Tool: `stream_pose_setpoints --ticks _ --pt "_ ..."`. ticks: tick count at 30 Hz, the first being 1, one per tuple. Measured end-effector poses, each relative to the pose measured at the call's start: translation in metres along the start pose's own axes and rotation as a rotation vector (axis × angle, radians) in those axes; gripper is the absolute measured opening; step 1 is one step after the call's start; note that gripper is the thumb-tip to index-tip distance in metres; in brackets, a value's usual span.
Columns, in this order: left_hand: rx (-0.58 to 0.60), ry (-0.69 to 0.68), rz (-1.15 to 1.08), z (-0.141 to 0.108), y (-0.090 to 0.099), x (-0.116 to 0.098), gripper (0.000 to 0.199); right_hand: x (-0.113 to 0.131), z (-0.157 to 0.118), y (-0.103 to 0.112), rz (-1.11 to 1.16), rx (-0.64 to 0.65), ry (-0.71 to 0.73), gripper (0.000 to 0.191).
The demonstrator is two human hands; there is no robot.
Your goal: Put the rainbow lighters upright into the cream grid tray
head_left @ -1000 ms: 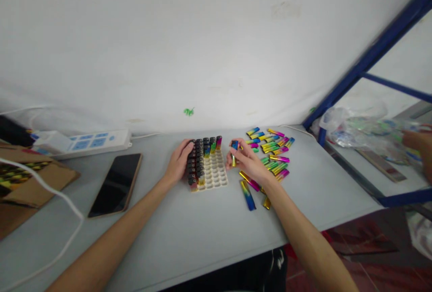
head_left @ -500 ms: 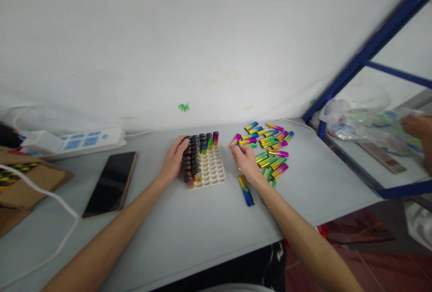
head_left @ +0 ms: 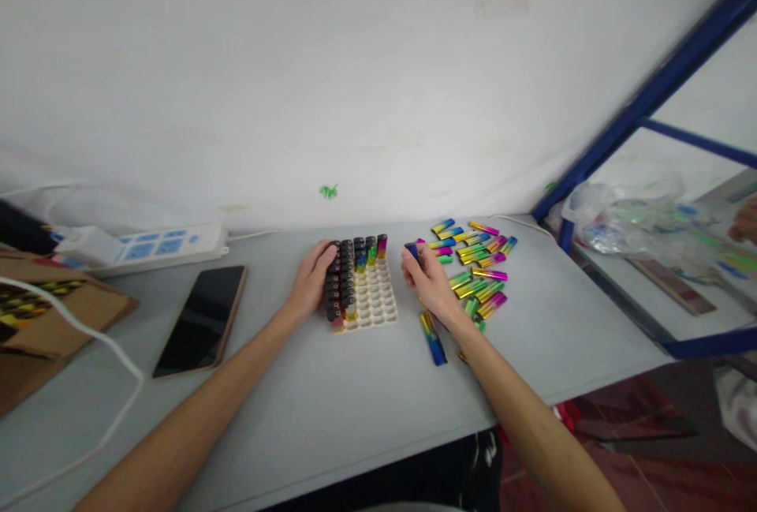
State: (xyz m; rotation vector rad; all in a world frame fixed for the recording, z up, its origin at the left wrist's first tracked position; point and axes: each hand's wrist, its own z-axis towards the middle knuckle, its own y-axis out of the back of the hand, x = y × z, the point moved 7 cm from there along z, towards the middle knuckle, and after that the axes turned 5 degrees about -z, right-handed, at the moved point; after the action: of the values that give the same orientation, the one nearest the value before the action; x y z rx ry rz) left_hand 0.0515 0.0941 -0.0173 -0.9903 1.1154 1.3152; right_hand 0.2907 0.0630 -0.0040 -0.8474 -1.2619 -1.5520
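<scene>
Evidently, the right hand (head_left: pixel 429 283) was pinching a dark blue piece (head_left: pixel 412 251) between thumb and curled fingers, just off the right side of a white holed tray (head_left: pixel 377 303). The left hand (head_left: pixel 311 279) lay against the tray's left side, thumb by the far black tops; its other fingers were hidden, so whether they gripped or merely rested could not be told. Black-topped pieces (head_left: pixel 334 289) stood upright in the tray, along the left and across the far row, while the near right holes were bare. Right of the tray, shiny multicoloured pieces (head_left: pixel 473 240) lay loose on the grey table (head_left: pixel 355 401), a blue-and-gold one (head_left: pixel 434 338) among the nearest. Well to the left lay a phone (head_left: pixel 201 319), with a white power strip (head_left: pixel 165 245) farther back and a cardboard box (head_left: pixel 88 303) left of it. On the right, plastic bags (head_left: pixel 591 212) sat beyond a blue frame (head_left: pixel 615 131); another person's hand (head_left: pixel 746 222) showed at the right edge.
</scene>
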Motion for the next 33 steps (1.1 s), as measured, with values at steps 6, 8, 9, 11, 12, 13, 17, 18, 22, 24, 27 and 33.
stream_pose_setpoints --ticks 6,8,9,11,12,13,17,18,22,24,27,33 --pt "-0.009 -0.006 0.021 0.0 -0.001 -0.004 0.034 0.039 -0.001 -0.007 -0.248 0.03 0.239 0.034" --pt "-0.009 -0.004 0.031 0.001 -0.002 -0.005 0.035 0.049 -0.001 -0.015 -0.335 0.092 0.246 0.035" --pt "-0.008 -0.005 0.034 0.0 -0.002 -0.006 0.035 0.052 0.0 -0.02 -0.348 0.124 0.24 0.036" --pt "-0.004 -0.013 0.037 0.0 -0.002 -0.007 0.034 0.055 0.001 -0.028 -0.347 0.155 0.231 0.037" --pt "-0.002 -0.018 0.038 0.0 -0.002 -0.008 0.034 0.056 0.002 -0.032 -0.354 0.157 0.234 0.035" --pt "0.0 -0.023 0.041 0.0 -0.002 -0.008 0.034 0.056 0.003 -0.035 -0.374 0.159 0.239 0.033" --pt "0.001 -0.029 0.063 0.0 -0.002 -0.008 0.035 0.046 0.009 -0.046 -0.518 0.19 0.234 0.026" --pt "-0.002 -0.031 0.065 0.0 -0.002 -0.008 0.035 0.043 0.01 -0.047 -0.55 0.2 0.238 0.025" --pt "-0.006 -0.039 0.056 0.0 -0.002 -0.007 0.035 0.042 0.014 -0.052 -0.674 0.261 0.285 0.021" --pt "-0.008 -0.034 0.058 0.001 -0.002 -0.006 0.035 0.044 0.015 -0.055 -0.766 0.297 0.294 0.022" --pt "-0.006 -0.022 0.068 0.001 -0.002 -0.006 0.035 0.049 0.015 -0.061 -0.91 0.325 0.313 0.03" --pt "-0.013 -0.01 0.063 -0.001 -0.001 -0.008 0.035 0.049 0.005 -0.04 -0.795 0.293 0.331 0.027"
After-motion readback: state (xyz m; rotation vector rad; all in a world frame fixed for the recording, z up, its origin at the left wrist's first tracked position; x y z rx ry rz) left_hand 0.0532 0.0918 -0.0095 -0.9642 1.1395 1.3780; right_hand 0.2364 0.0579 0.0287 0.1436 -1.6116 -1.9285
